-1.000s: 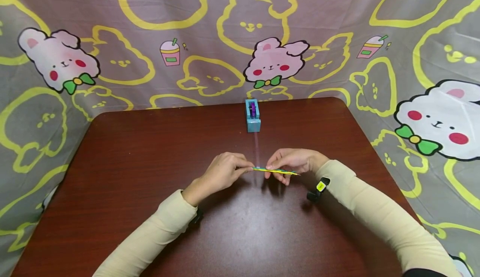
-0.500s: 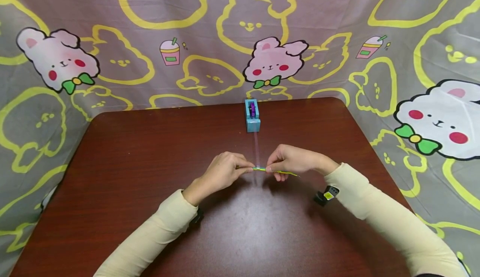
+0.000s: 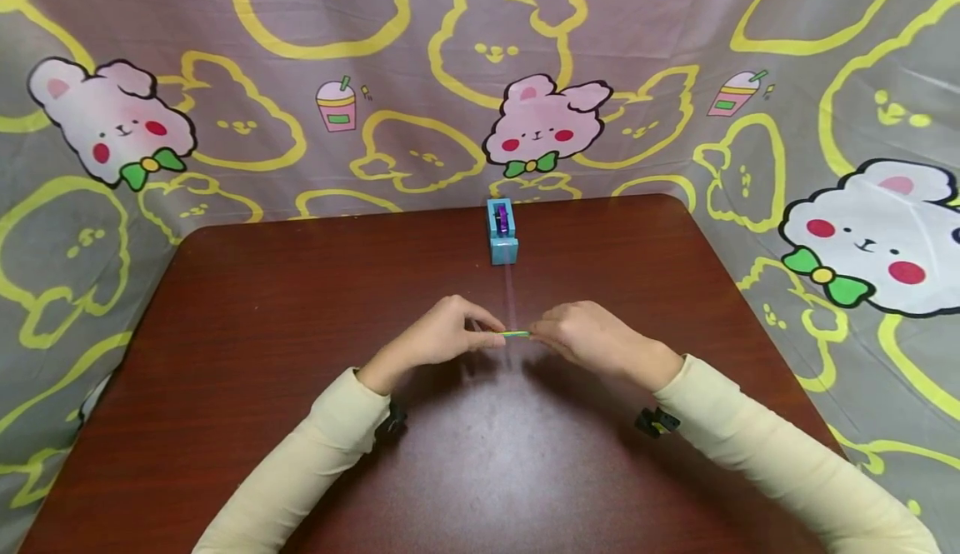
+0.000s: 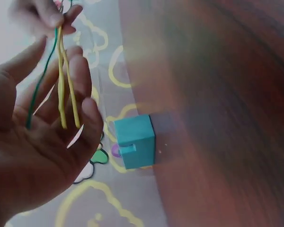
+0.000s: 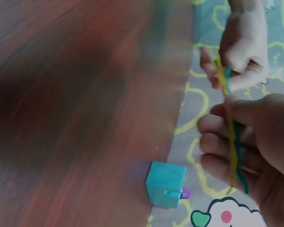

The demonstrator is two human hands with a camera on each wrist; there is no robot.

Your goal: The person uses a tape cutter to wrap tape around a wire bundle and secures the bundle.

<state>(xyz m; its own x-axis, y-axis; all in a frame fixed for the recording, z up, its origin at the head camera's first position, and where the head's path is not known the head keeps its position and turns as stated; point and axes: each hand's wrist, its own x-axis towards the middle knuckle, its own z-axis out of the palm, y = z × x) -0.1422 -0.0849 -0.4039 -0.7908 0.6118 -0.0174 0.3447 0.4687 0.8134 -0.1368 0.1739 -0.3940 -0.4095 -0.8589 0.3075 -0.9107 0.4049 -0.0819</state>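
Well, the right hand pinches thin yellow-and-green strands; the left hand (fingers spread, I see) sits around their ends.

Your left arm and right arm reach forward, angling toward each other over the lower half of the head view. Your left grip is spread, thumb standing apart from loosely bent fingers. Your right grip, nearly meeting it, turns its back up, thumb and forefinger pinching, remaining fingers curved beneath.
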